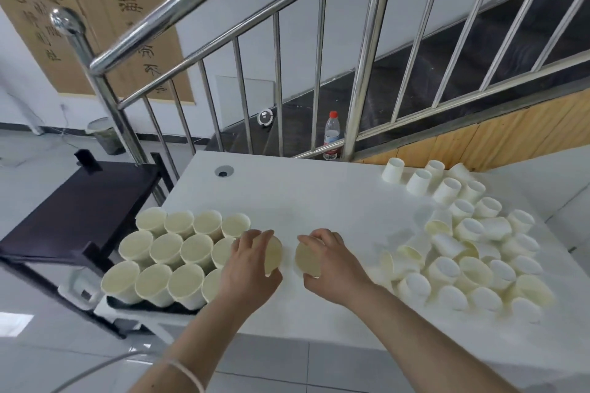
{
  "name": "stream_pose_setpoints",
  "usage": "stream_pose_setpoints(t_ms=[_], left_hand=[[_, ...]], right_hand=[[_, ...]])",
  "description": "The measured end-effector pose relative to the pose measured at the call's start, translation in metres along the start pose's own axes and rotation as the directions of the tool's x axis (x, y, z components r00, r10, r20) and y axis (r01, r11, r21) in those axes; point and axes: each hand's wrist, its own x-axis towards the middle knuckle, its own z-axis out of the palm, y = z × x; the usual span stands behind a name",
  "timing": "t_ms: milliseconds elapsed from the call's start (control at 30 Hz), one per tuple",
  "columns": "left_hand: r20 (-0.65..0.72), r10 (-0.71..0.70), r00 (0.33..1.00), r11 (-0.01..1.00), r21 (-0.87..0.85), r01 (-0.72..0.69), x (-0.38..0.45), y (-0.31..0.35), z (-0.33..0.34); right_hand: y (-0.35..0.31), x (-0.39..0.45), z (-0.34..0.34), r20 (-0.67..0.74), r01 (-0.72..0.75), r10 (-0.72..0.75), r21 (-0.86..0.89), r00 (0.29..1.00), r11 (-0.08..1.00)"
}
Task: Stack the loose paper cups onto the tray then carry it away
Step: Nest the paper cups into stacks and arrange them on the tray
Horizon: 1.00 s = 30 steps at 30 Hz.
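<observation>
Left hand: the left hand [247, 268] is over the tabletop near its front edge, just right of the upright cups. Its fingers [255, 238] are curled around a paper cup.
Cup in left hand: this cup [273, 257] is tilted, with its open mouth turned to the right. The fingers lie over its upper side and the thumb is below its rim.
Right hand: the right hand [332, 265] is just beside the left one, near the middle of the front edge. Its fingers [316, 236] are curled around a second cup.
Cup in right hand: the second cup [308, 260] is also tilted, and its mouth faces left, toward the other cup. The two mouths are near each other but apart.
Upright cups: a block of cups [166, 257] stands mouth up in three rows at the front left corner of the tabletop, touching each other.
Tray: a dark tray [140, 308] shows only as a strip under the nearest row; it reaches over the left front edge.
Loose cups: a heap of cups [463, 252] lies along the right side of the tabletop, many on their side or bottom up. Some more stand in a line toward the far right corner.
Tabletop: the white tabletop [319, 195] has a round hole near its far left corner.
Behind: a steel railing [223, 25] and a plastic bottle [332, 135] with a red cap stand behind the far edge.
</observation>
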Motion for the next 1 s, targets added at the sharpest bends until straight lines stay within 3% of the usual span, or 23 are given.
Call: stream_pose_setpoints(t_ms=[567, 1000], left_hand=[[0.016, -0.121, 0.993, 0.991, 0.06, 0.12, -0.003, -0.226, -0.118], [0.163, -0.173, 0.971, 0.984, 0.074, 0.163, -0.009, -0.288, -0.123]], right_hand=[[-0.209, 0.104, 0.103, 0.072, 0.075, -0.081, 0.08, 0.994, 0.994], [-0.25, 0.13, 0.152, 0.193, 0.118, -0.112, -0.019, 0.975, 0.993]])
